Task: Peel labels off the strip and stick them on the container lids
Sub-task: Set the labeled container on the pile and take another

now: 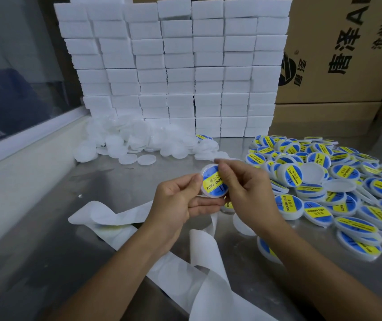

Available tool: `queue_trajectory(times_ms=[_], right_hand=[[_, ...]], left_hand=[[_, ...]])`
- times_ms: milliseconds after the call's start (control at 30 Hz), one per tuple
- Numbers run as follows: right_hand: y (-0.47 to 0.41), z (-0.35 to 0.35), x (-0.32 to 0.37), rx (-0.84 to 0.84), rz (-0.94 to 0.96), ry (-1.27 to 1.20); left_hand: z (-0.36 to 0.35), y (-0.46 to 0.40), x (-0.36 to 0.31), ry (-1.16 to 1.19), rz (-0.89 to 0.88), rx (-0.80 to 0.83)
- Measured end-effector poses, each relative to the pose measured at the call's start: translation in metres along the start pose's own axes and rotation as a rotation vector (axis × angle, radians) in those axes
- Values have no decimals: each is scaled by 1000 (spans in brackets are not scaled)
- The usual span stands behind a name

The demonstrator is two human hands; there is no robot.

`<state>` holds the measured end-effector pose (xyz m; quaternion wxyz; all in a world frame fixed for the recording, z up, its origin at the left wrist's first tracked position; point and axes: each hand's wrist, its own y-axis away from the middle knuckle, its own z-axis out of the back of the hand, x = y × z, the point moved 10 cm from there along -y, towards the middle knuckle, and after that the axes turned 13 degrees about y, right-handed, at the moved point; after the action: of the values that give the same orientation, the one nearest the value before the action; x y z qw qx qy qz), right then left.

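Above the middle of the steel table point(120, 181), the left hand point(180, 200) pinches a white lid point(213, 181) by its rim; the right hand point(243, 181) presses the blue-yellow label point(214, 183) onto it with curled fingers; the backing strip point(204, 262) trails toward the near edge; labelled lids point(347, 188) crowd the right side.

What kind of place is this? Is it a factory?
Probably a small packing workshop or warehouse. A big pile of labelled lids reading "soldering paste" lies on a metal table, white blocks are stacked high behind, and large cardboard boxes stand at the right.
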<state>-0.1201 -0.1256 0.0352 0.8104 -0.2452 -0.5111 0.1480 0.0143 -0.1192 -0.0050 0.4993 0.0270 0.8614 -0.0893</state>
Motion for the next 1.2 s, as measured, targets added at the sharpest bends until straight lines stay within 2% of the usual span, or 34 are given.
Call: queue_trajectory(times_ms=[167,233,333,500,600,1100,1200], right_hand=[[3,4,18,-18,133,272],[4,13,27,-76,187,311],[1,20,26,-117,153,302],[1,18,11,-104,8,195],[-3,11,7,-22,6,77],[0,-10,0,142,-110,-225],[-1,-8,1,128,-117,-292]], left_hand=[[2,-1,2,14,-11,-17],[-3,-1,3,45,-1,36],[-11,0,-1,36,-15,137],[-14,2,-6,-89,-80,177],[-14,2,-8,-164,-124,167],[13,-3,-15,-64,-119,-30],[13,-3,-17,-102,-133,-30]])
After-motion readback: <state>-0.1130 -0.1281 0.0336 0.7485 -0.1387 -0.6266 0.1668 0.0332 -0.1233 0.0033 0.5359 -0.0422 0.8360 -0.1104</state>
